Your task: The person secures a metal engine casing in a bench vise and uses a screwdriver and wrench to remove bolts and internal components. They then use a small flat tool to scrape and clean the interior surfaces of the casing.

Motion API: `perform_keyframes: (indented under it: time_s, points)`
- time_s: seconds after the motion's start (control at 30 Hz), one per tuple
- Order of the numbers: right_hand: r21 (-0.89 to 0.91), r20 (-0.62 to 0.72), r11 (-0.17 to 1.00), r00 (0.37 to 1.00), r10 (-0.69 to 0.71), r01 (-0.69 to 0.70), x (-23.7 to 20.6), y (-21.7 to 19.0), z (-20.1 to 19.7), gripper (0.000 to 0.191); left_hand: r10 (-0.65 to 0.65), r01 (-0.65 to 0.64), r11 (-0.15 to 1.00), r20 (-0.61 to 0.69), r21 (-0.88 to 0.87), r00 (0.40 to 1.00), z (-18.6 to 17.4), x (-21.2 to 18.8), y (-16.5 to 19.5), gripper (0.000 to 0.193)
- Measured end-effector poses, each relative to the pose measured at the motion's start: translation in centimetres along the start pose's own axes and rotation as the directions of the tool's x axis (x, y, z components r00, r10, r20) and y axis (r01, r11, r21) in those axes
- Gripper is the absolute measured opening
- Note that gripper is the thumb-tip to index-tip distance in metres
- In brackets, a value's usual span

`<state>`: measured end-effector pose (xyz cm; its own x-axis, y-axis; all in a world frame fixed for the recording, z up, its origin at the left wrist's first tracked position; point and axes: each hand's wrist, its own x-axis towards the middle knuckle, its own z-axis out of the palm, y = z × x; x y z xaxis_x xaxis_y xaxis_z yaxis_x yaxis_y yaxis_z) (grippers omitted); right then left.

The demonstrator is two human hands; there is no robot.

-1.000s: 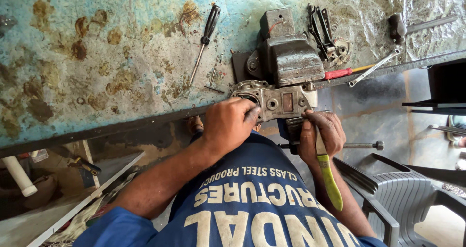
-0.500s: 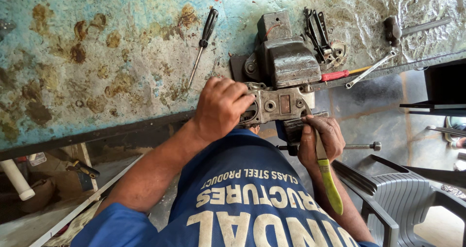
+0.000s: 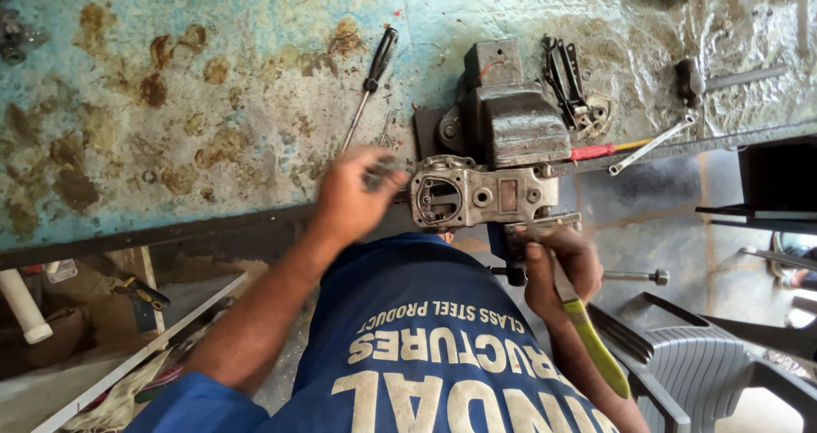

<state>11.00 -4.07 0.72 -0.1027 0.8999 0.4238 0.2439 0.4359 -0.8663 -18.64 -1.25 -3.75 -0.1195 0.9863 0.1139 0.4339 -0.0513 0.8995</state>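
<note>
A grey cast-metal housing point(image 3: 481, 196) with a round opening is clamped in a dark bench vise point(image 3: 515, 118) at the edge of a worn blue-green workbench point(image 3: 170, 101). My left hand point(image 3: 349, 202) is just left of the housing, over the bench edge, closed on a small dark part that is blurred. My right hand point(image 3: 557, 267) is below the vise, gripping a tool with a yellow-green handle point(image 3: 596, 348); its metal end points up at the housing's underside.
A black-handled screwdriver point(image 3: 370, 80) lies on the bench left of the vise. A red-handled screwdriver point(image 3: 594, 151), a wrench point(image 3: 651, 144) and dark pliers point(image 3: 566, 76) lie to its right. The vise handle bar point(image 3: 634, 276) sticks out right. A grey plastic chair point(image 3: 706, 365) stands at lower right.
My left hand has pulled off the housing's round opening and moved left with a small part in its fingers, uncovering the opening. My right hand has stayed below the vise with its tool.
</note>
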Motion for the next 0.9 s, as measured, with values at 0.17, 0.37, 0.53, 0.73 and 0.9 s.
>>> perform_keyframes:
  time_s: [0.17,0.37,0.53,0.73,0.9]
  points:
    - [-0.243,0.224,0.951,0.965,-0.137,0.192,1.7,-0.5,0.2,0.013,0.010,0.001,0.998,0.151,-0.068,0.989,1.6,0.2,1.2,0.034]
    - [-0.210,0.288,0.975,0.958,-0.016,0.080,3.3,-3.0,0.7,0.011,0.013,-0.006,1.000,0.259,-0.028,0.966,0.5,0.5,0.2,0.034]
    - [-0.163,0.481,0.983,0.877,0.001,0.088,5.4,-3.8,2.4,0.011,0.167,-0.169,0.985,0.355,-0.024,0.920,0.7,-1.6,-0.2,0.099]
    - [-0.241,0.667,0.952,0.744,0.023,0.187,7.5,-4.9,5.3,0.012,0.149,-0.135,0.986,0.169,-0.096,0.974,2.2,-2.7,0.0,0.089]
    - [-0.299,0.674,0.934,0.736,0.064,0.194,8.4,-4.8,7.0,0.010,0.128,-0.114,0.990,0.176,-0.084,0.976,2.2,-3.0,-0.2,0.085]
